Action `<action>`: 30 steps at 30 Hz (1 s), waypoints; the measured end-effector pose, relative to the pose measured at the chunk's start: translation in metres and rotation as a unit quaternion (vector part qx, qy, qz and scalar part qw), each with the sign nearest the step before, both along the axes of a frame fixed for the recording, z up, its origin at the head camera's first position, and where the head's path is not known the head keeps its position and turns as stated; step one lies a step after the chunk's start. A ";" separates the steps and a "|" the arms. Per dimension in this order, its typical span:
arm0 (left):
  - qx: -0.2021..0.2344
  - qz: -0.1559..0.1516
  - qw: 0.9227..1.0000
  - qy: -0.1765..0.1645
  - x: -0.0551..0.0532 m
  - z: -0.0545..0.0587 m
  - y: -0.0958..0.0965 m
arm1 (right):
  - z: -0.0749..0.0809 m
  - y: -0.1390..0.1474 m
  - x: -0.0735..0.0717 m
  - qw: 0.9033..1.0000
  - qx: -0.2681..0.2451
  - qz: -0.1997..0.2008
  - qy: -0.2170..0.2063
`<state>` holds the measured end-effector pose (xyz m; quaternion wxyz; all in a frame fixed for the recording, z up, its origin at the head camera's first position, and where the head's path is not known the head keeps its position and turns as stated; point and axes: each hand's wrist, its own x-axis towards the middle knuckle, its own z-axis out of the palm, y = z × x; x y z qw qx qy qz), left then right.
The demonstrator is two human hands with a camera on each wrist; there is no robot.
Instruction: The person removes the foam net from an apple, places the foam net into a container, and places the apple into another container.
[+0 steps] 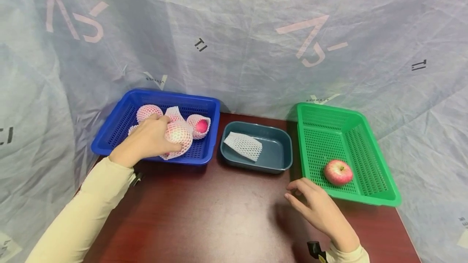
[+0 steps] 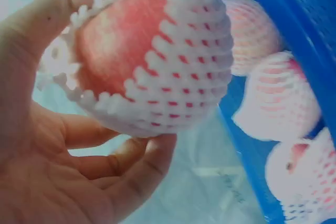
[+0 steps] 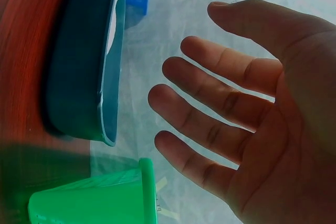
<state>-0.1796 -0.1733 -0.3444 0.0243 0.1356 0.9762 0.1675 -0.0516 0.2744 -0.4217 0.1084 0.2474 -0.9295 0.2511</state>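
Note:
In the head view my left hand (image 1: 149,136) grips an apple in a white foam net (image 1: 179,135) over the blue basket (image 1: 210,149). The left wrist view shows this netted apple (image 2: 178,72) between thumb and fingers, with bare red skin at the net's opening. Several other netted apples (image 1: 149,111) lie in the blue basket. My right hand (image 1: 317,206) hovers over the table by the green basket (image 1: 380,173), holding nothing; its fingers (image 3: 205,82) are spread and slightly bent in the right wrist view. A bare red apple (image 1: 338,172) sits inside the green basket.
Between the two baskets stands a dark teal tray (image 1: 281,167) with an empty white foam net (image 1: 244,145) in it. All three containers are on a reddish-brown table (image 1: 219,214). A grey printed cloth (image 1: 237,52) hangs behind them.

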 end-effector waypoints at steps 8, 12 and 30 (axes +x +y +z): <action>0.053 -0.060 0.996 0.033 0.020 0.007 0.010 | 0.002 -0.001 0.002 1.000 0.000 0.000 0.002; 0.074 -0.122 0.989 0.035 0.025 0.001 0.010 | 0.003 -0.001 0.003 1.000 -0.006 0.004 -0.001; 0.104 -0.272 0.956 0.017 0.045 -0.005 0.031 | 0.013 -0.007 -0.002 0.999 -0.029 0.024 0.011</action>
